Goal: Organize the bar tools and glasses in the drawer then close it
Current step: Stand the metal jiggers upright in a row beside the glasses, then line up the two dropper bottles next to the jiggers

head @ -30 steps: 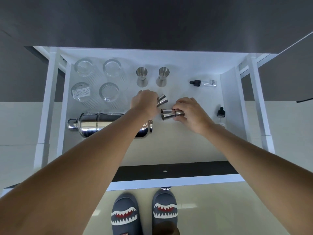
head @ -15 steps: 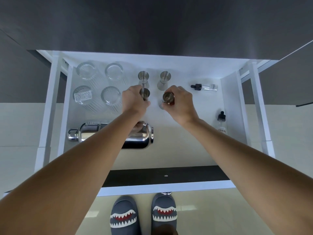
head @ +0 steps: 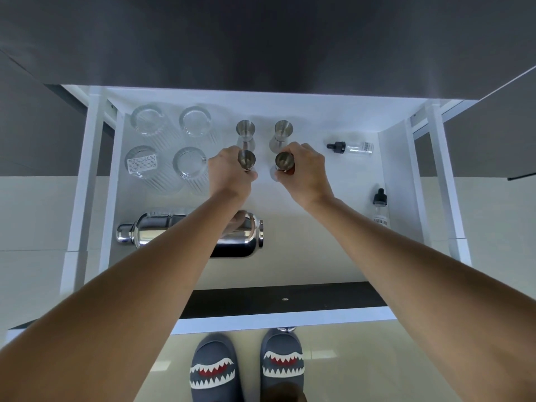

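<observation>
Jiggers (head: 246,159) and (head: 284,161) stand upright, long axes vertical, one pinched in the left hand (head: 229,175) and one in the right hand (head: 304,175), each just in front of a back-row jigger (head: 246,132), right of the glasses (head: 190,166).

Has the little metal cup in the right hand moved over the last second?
Yes. The jigger in the right hand went from lying sideways near the shaker to upright, farther back, just before the back right jigger.

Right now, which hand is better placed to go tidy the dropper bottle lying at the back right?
The right hand. It holds a jigger nearest the lying dropper bottle; the left hand is farther off, across the drawer.
</observation>
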